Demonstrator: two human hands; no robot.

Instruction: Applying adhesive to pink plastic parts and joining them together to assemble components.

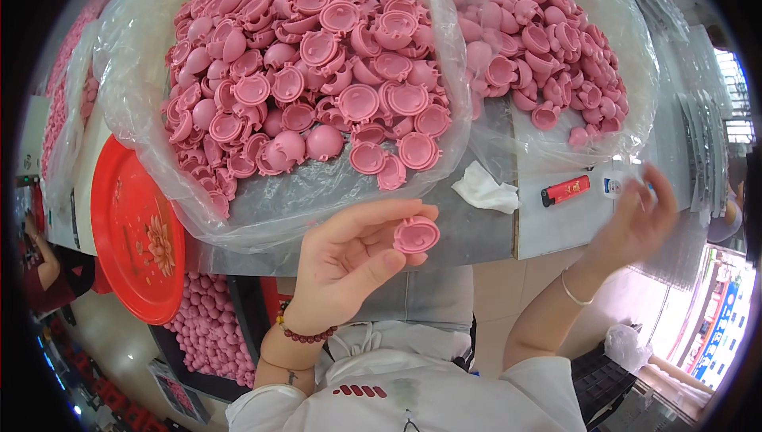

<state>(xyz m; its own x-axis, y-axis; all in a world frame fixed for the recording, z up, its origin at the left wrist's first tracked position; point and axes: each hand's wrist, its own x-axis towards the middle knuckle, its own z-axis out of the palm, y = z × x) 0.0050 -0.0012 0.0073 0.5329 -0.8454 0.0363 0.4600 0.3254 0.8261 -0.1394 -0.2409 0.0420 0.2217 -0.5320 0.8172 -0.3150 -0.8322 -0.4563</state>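
Your left hand point(349, 256) pinches a pink shell point(417, 236) by the desk's point(480, 243) front edge; your right hand point(635, 224) blurs, its grip unclear. Balls point(208, 333) in the bin point(247, 305) look done; many bagged shells point(320, 48) remain.

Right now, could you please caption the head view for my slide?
Left hand holding a pink half-shell before heaped pink pieces; right hand, blurred, near a lighter.

Legible text: none. Red lighter point(567, 191) at right: small yellowish print. White object point(613, 187) right of it: blue marking.
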